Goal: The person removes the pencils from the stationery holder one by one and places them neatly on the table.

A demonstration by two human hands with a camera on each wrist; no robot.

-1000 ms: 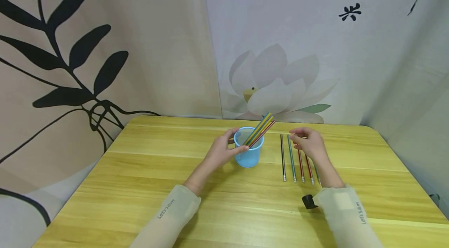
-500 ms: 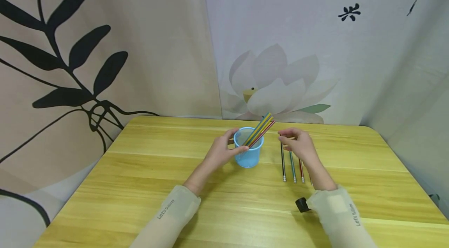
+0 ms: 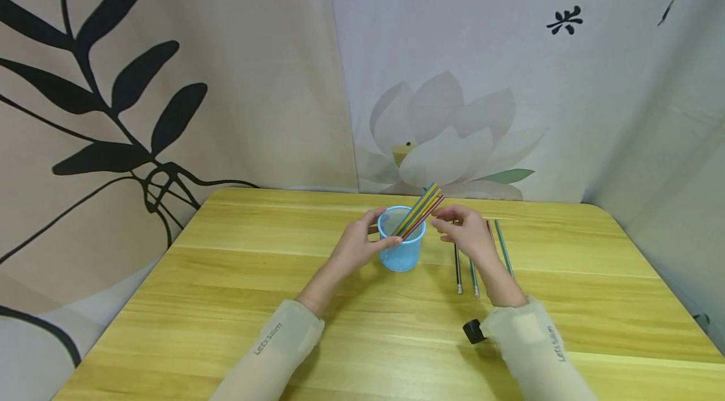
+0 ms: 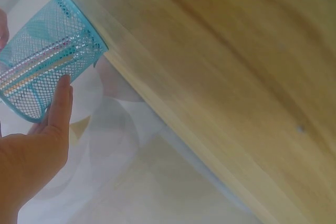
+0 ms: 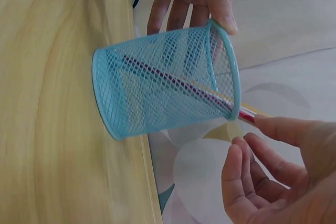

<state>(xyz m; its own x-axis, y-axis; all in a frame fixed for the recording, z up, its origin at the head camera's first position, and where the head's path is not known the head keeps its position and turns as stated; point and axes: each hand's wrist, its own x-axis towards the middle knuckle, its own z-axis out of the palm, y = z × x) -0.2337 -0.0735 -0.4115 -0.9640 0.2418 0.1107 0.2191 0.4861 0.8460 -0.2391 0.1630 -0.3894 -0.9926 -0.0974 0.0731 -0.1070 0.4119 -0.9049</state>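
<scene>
My left hand (image 3: 359, 238) grips a light-blue mesh pencil cup (image 3: 401, 256), thumb at the rim and fingers round the far side. Several striped pencils (image 3: 419, 209) lean in the cup toward the right, their upper ends above the rim; the mesh shows their lower parts in the right wrist view. Beside them hovers my right hand (image 3: 467, 234), fingers loosely bent, with a gap between thumb and fingertips and nothing seen held. In the right wrist view its thumb (image 5: 278, 129) overlaps the ends of the pencils. The left wrist view shows the cup (image 4: 52, 51) along my straight fingers.
On the wooden table (image 3: 255, 275), right of the cup, several pencils lie in a row: a black one (image 3: 457, 265), a teal one (image 3: 474, 278) and, past my right wrist, another teal one (image 3: 504, 247). My right forearm covers part of the row. A printed curtain hangs behind the table.
My right hand has moved left across the row of pencils to the pencils in the cup, uncovering the rightmost teal pencil. The left hand and cup have stayed still.
</scene>
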